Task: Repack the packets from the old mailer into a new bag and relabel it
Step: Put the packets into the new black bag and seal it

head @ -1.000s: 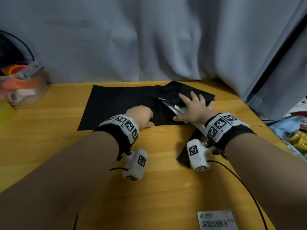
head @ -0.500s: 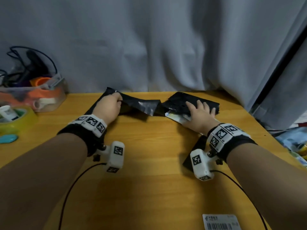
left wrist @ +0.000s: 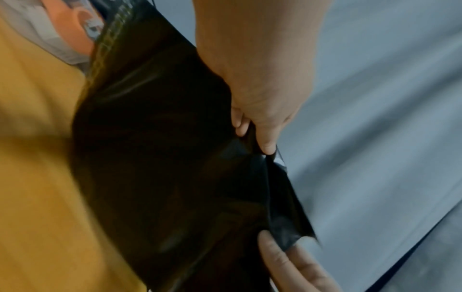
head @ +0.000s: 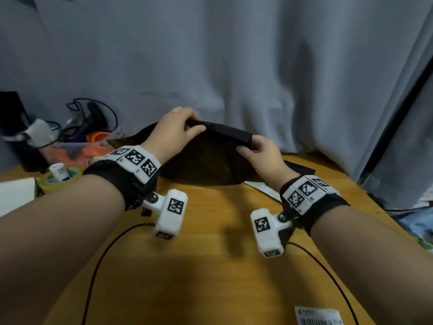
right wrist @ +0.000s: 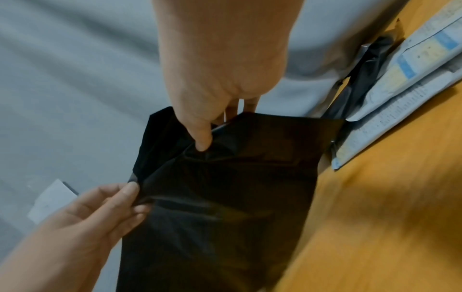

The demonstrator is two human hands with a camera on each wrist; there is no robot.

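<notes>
I hold a new black plastic bag [head: 206, 160] up above the wooden table [head: 210, 266]. My left hand [head: 192, 124] pinches its top edge on the left, and my right hand [head: 248, 145] pinches the same edge on the right. In the left wrist view the thumb and fingers of my left hand [left wrist: 252, 136] clamp the bag [left wrist: 162, 158]. In the right wrist view my right hand [right wrist: 220, 126] pinches the bag [right wrist: 225, 197] at its mouth. Printed packets [right wrist: 400, 98] lie flat on the table beside the crumpled old mailer [right wrist: 362, 79]. A white shipping label [head: 321, 317] lies at the near edge.
A clear box of orange items and cables [head: 77, 146] and a tape roll with a small white bottle [head: 58, 174] stand at the back left. A grey curtain [head: 234, 66] hangs right behind the table. Black cables [head: 100, 266] trail from my wrists.
The black bag has gone from lying flat on the table to being lifted. My left hand pulled it up and leftward, and my right hand left the packets and took hold of the bag's top edge.
</notes>
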